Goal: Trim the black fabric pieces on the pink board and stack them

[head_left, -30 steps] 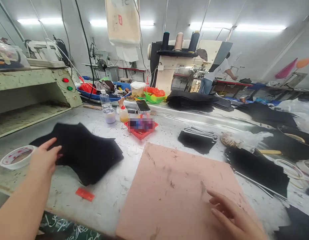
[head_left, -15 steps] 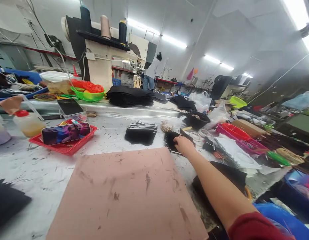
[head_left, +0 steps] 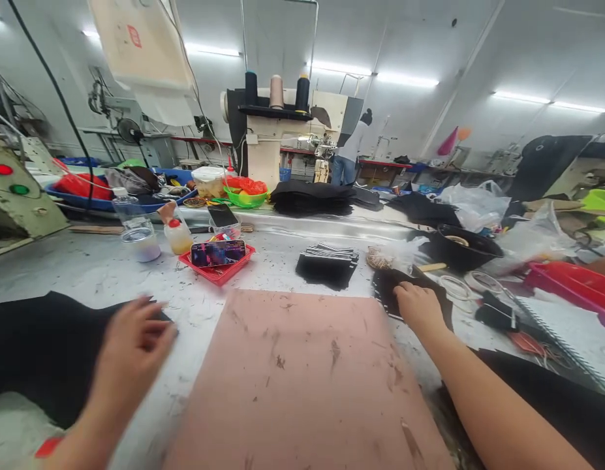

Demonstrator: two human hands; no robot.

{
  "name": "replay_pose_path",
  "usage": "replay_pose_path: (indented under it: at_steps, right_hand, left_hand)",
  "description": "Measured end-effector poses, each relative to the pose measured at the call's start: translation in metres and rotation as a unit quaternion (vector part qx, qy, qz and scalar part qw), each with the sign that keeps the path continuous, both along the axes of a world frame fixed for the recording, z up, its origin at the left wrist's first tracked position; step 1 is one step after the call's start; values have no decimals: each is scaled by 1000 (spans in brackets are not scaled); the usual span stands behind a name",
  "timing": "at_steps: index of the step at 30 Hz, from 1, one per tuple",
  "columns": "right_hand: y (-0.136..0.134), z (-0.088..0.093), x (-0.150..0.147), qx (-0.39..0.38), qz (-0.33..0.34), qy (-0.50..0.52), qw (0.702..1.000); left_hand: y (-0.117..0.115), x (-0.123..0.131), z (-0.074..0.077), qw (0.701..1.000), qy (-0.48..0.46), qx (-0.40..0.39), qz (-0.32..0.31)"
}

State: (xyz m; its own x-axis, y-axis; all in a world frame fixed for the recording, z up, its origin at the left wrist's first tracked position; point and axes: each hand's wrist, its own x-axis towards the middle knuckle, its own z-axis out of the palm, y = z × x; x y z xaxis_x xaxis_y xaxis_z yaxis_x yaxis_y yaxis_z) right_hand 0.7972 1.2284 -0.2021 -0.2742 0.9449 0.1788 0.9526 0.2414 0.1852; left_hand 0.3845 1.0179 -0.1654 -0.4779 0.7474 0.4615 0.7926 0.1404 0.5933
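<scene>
Over the black material [head_left: 32, 339] on the left, my left hand [head_left: 136, 339] is blurred, its fingers bent and apart with nothing visible between them. My right hand [head_left: 417, 303] rests on a small pile of black pieces [head_left: 387, 290] at the right, its fingers curled down at the pile's edge; whether they pinch a piece is hidden. Between the hands lies a worn pink board [head_left: 302, 385]. Beyond the board stands a stack of black pieces with pale edges [head_left: 327, 266].
A red basket [head_left: 221, 271] holds a phone. Glue bottles, a black bowl [head_left: 463, 248], white rings and a notebook [head_left: 566, 333] lie around. Behind are a sewing machine [head_left: 267, 150], a large black stack [head_left: 312, 198] and a standing person [head_left: 348, 153].
The view has turned left, bringing my left hand and the black material under it into sight. My right hand remains at the small black pile.
</scene>
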Motion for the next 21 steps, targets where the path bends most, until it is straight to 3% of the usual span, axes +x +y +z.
replay_pose_path:
  at_steps: [3, 5, 7, 10, 13, 15, 18, 21]
  right_hand:
    - [-21, 14, -7, -7, 57, 22, 998]
    - [-42, 24, -17, -16, 106, 31, 994]
    - [-66, 31, -31, -33, 169, 63, 983]
    - [-97, 27, -53, -91, 267, 171, 944]
    - [-117, 12, -68, -98, 292, 266, 913]
    - [-124, 3, -72, -69, 299, 321, 896]
    - [-132, -2, -74, -52, 318, 406, 855]
    - [-136, 1, -76, -52, 304, 456, 835]
  left_hand:
    - [15, 61, -10, 980, -109, -68, -150]
    - [23, 102, -16, 936, -207, -148, -245]
    - [30, 138, -22, 903, -260, -194, -280]
    - [36, 174, -33, 866, -325, -239, -294]
    - [35, 187, -44, 843, -372, -269, -280]
    - [31, 186, -47, 847, -382, -264, -260]
    - [22, 178, -43, 859, -380, -237, -249]
    - [15, 176, -35, 845, -403, -237, -261]
